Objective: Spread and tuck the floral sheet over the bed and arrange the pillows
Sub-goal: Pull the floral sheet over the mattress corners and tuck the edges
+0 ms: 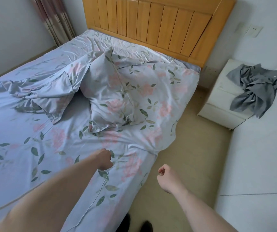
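A pale lilac floral sheet (25,148) with pink flowers and green leaves covers the bed, wrinkled, and hangs over the near right edge. A plump pillow (122,97) in the same print lies askew near the head end. To its left lies a second, flatter pillow (50,92), crumpled. My left hand (104,159) sits on the sheet close to the bed's right edge, fingers curled and pinching the fabric, with a crease running from it. My right hand (165,175) hovers over the floor beside the bed, fingers curled, holding nothing.
A wooden headboard (159,25) stands at the far end. A white nightstand (221,104) on the right carries a crumpled grey cloth (255,87). A strip of beige floor (189,148) runs between bed and wall. A curtain (54,19) hangs far left. My dark shoes (134,225) show below.
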